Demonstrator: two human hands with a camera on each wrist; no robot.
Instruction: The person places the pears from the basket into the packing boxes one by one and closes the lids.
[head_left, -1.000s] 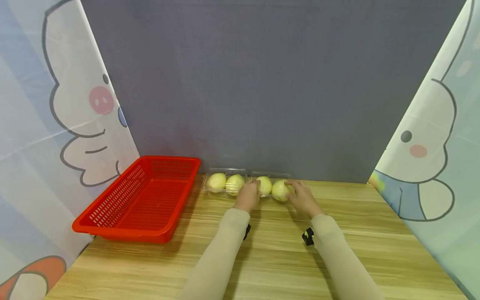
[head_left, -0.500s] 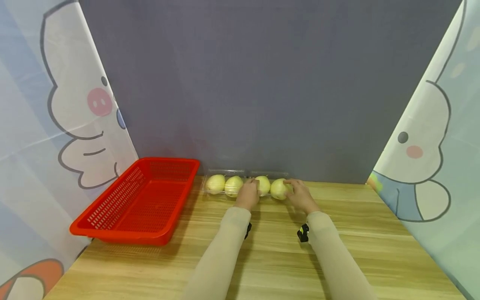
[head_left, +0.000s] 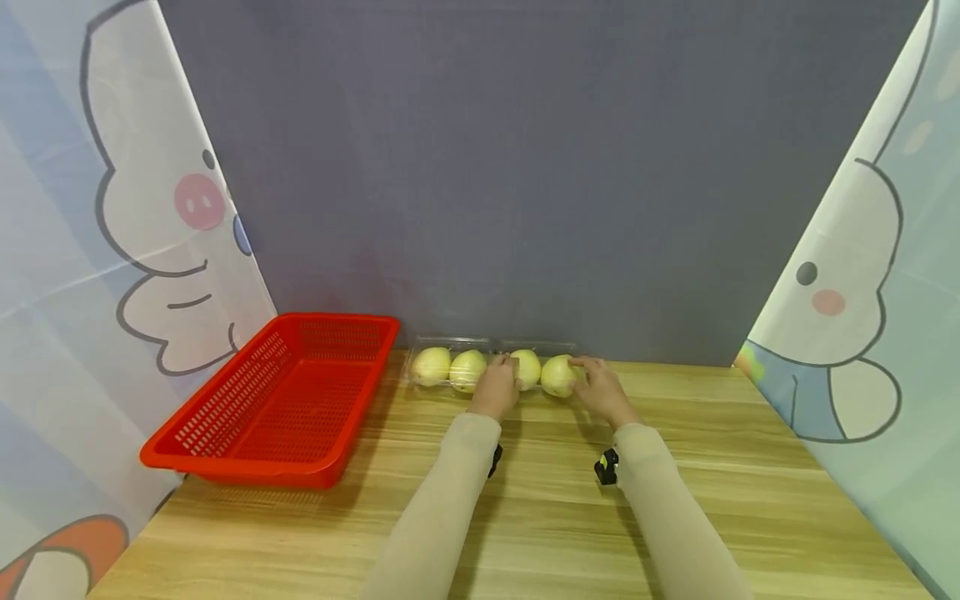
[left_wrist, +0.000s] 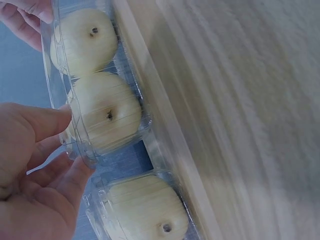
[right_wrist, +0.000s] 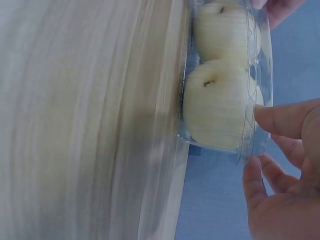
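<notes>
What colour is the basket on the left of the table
The basket is bright red, seen best in the head view.

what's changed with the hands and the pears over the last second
Hardly anything. Both hands stay on the clear pear box at the table's far edge: left hand at its middle, right hand at its right end. The right forearm drew in slightly leftward. The four pears and the red basket have not moved.
</notes>
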